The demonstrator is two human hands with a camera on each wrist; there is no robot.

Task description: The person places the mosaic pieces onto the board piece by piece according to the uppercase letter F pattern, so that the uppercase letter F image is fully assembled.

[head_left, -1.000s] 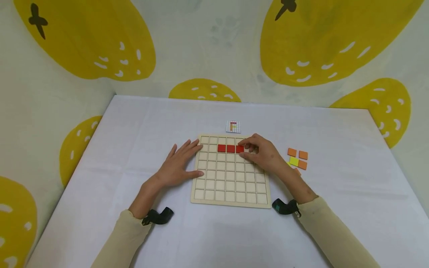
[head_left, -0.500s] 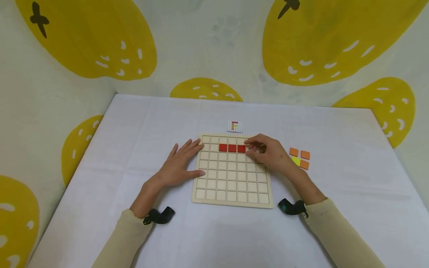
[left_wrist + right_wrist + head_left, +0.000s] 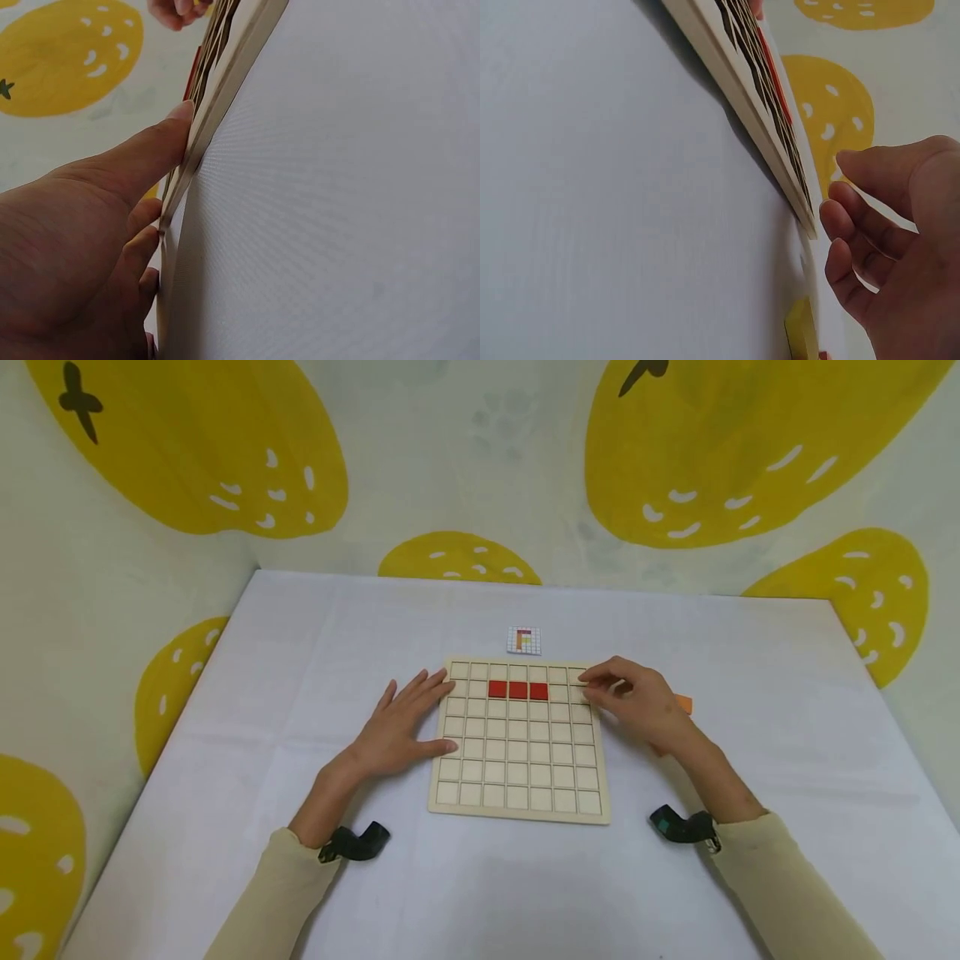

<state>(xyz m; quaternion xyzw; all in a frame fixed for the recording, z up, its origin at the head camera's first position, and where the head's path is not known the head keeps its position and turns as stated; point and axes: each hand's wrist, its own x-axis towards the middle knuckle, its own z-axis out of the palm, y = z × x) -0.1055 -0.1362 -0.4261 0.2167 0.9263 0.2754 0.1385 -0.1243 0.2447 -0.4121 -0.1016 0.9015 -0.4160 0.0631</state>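
A square wooden grid board [image 3: 517, 815] lies on the table. Three red square tiles [image 3: 517, 690] sit side by side in its second row from the back. At the board's left edge, my left hand [image 3: 390, 735] rests with fingers spread, fingertips and thumb on the rim. My right hand [image 3: 643, 700] is over the back right corner, its fingers loosely bent and nothing between thumb and fingertips. An orange tile [image 3: 683, 704] peeks out behind it. In the right wrist view a yellow tile [image 3: 801, 330] shows below that hand; the other loose tiles are mostly hidden.
A small pattern card [image 3: 523, 641] with a coloured grid design lies just behind the board. White cloth covers the table [image 3: 480, 893]. Walls with yellow fruit prints [image 3: 457, 556] stand behind and to the left. Each wrist wears a black camera mount [image 3: 682, 825].
My right hand has left the rightmost red tile and moved right to the board's corner, covering most of the loose tiles. The left hand stays in place.
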